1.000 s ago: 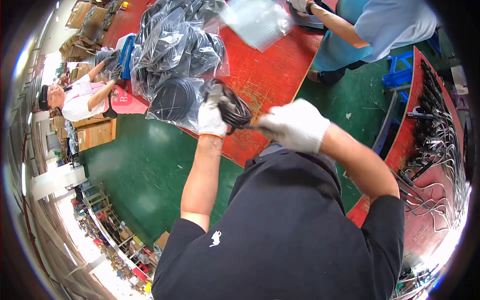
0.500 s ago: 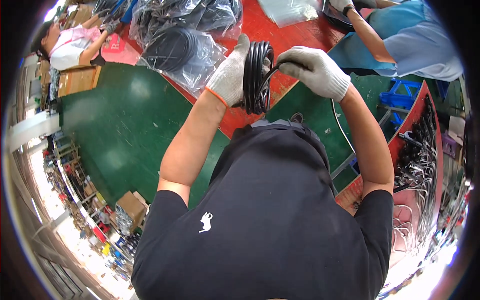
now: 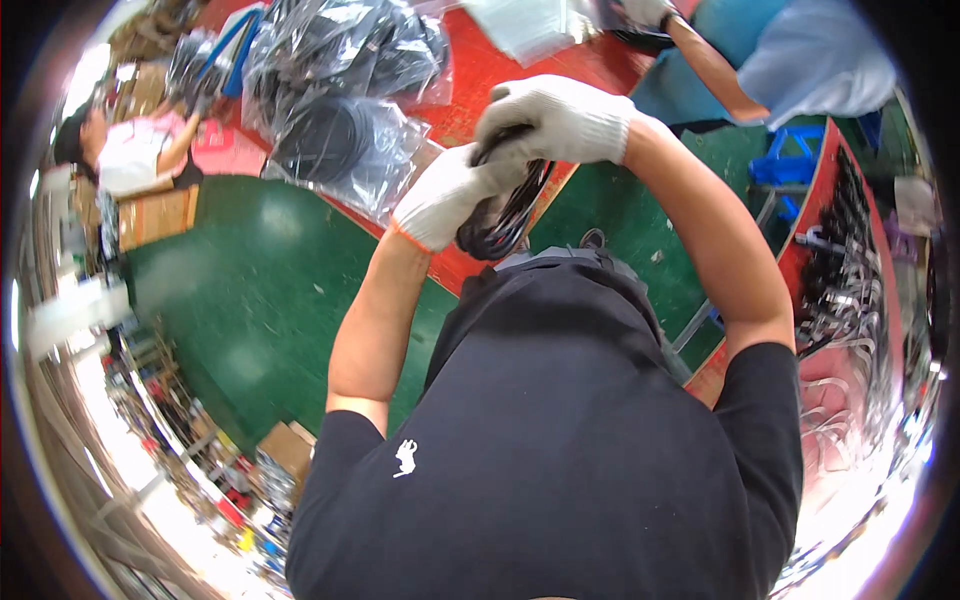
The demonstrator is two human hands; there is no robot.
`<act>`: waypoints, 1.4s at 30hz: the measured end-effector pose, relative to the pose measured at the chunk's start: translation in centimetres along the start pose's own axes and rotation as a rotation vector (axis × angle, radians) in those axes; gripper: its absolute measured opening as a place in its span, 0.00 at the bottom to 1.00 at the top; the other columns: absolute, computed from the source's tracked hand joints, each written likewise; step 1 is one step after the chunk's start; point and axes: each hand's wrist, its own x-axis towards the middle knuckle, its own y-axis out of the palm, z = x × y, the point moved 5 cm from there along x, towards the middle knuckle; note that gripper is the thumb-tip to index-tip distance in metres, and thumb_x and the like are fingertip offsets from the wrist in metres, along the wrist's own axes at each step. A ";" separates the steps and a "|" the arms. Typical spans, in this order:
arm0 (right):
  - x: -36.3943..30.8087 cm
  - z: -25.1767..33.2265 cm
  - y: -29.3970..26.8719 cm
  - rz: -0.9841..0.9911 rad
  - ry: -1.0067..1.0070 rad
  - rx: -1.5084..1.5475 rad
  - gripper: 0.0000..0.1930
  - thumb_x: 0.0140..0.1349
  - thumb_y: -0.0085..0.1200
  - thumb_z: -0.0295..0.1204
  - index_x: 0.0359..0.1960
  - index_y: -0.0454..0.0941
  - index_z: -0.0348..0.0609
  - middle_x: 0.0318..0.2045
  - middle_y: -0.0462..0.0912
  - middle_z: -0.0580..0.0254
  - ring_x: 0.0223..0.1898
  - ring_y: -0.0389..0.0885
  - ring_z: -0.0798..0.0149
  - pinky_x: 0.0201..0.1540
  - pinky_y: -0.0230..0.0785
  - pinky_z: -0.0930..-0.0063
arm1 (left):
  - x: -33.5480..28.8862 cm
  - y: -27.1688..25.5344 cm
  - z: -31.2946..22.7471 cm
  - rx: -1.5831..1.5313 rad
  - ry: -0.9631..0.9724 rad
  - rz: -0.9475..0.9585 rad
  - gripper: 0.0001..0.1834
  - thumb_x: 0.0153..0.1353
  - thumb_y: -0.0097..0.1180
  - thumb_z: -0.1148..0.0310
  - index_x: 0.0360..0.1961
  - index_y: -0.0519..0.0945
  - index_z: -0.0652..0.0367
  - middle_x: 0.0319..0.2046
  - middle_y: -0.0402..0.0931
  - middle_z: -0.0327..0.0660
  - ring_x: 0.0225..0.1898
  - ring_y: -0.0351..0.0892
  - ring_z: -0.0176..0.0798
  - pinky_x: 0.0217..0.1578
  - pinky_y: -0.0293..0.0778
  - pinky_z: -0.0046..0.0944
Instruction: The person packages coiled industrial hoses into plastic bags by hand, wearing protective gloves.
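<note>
A coil of black cable (image 3: 503,225) hangs between my gloved hands, above the near edge of the red table. My left hand (image 3: 450,195), in a whitish knit glove with an orange cuff edge, is closed around the coil's left side. Across the coil's top reaches my right hand (image 3: 560,120), gloved the same way. Its fingers curl down over a dark stretch of cable beside the left hand's fingers. Both gloves cover the upper part of the coil, so the cable's end cannot be made out.
Clear plastic bags of coiled black cable (image 3: 330,140) lie on the red table (image 3: 480,60), with flat clear bags (image 3: 530,25) farther back. Co-workers sit at the far left and stand at the far right. On the right are a blue stool (image 3: 790,160) and a rack of cables (image 3: 850,260).
My right hand has moved left and over the top of the coil, from holding the cable out at the right. The coil has tilted and sunk slightly nearer to me.
</note>
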 end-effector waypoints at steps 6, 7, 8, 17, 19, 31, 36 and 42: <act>-0.9 -7.0 -2.1 -0.095 0.258 0.178 0.19 0.75 0.62 0.40 0.61 0.86 0.42 0.49 0.92 0.60 0.48 0.86 0.72 0.55 0.78 0.71 | -3.5 -3.3 -0.7 -0.633 0.006 -0.109 0.12 0.65 0.60 0.68 0.43 0.83 0.67 0.14 0.57 0.31 0.15 0.57 0.32 0.25 0.60 0.40; -2.8 -9.0 -1.9 -0.163 0.359 0.193 0.20 0.75 0.61 0.40 0.62 0.85 0.44 0.50 0.92 0.58 0.48 0.86 0.70 0.56 0.78 0.70 | -3.9 -4.4 -1.0 -0.736 0.096 0.011 0.15 0.69 0.57 0.65 0.45 0.83 0.68 0.14 0.60 0.29 0.15 0.58 0.31 0.28 0.61 0.40; -5.0 -10.9 -1.5 -0.223 0.455 0.210 0.20 0.76 0.60 0.40 0.62 0.85 0.45 0.51 0.92 0.56 0.48 0.87 0.68 0.57 0.78 0.69 | -4.2 -5.7 -0.9 -0.851 0.124 0.054 0.16 0.70 0.57 0.64 0.46 0.83 0.68 0.15 0.61 0.28 0.15 0.58 0.30 0.29 0.62 0.40; -27.1 -4.9 10.5 -0.295 0.776 -0.119 0.21 0.73 0.59 0.32 0.66 0.81 0.54 0.38 0.84 0.49 0.40 0.86 0.44 0.45 0.79 0.58 | -4.7 -13.7 0.8 -1.256 0.237 -0.241 0.13 0.68 0.60 0.65 0.41 0.78 0.67 0.16 0.61 0.24 0.18 0.63 0.28 0.35 0.67 0.39; -26.3 -1.6 11.0 -0.137 0.813 -0.272 0.19 0.73 0.58 0.35 0.65 0.81 0.57 0.35 0.83 0.51 0.35 0.86 0.44 0.38 0.78 0.54 | -3.4 -13.9 2.2 -1.242 0.140 -0.365 0.11 0.67 0.60 0.66 0.40 0.79 0.65 0.16 0.64 0.27 0.17 0.68 0.31 0.34 0.70 0.41; -18.9 3.6 7.0 0.011 0.700 -0.357 0.15 0.71 0.56 0.37 0.57 0.85 0.53 0.32 0.86 0.55 0.33 0.87 0.47 0.35 0.79 0.51 | 3.8 -10.9 -0.1 -0.869 0.085 -0.587 0.11 0.60 0.58 0.66 0.22 0.74 0.55 0.14 0.70 0.36 0.16 0.70 0.42 0.30 0.78 0.46; -17.9 4.9 6.8 -0.101 0.618 -0.291 0.16 0.70 0.56 0.36 0.57 0.85 0.51 0.33 0.87 0.54 0.34 0.87 0.46 0.36 0.79 0.51 | 4.5 -8.2 -2.4 -0.901 0.108 -0.480 0.14 0.61 0.57 0.66 0.19 0.69 0.50 0.15 0.68 0.35 0.16 0.70 0.41 0.30 0.76 0.44; -12.3 7.1 4.0 -0.059 0.407 -0.406 0.08 0.64 0.60 0.31 0.43 0.82 0.46 0.31 0.84 0.55 0.31 0.87 0.48 0.34 0.79 0.53 | 7.0 -1.0 -0.4 -0.535 0.040 -0.342 0.11 0.68 0.62 0.64 0.29 0.80 0.57 0.20 0.76 0.39 0.19 0.77 0.41 0.29 0.81 0.44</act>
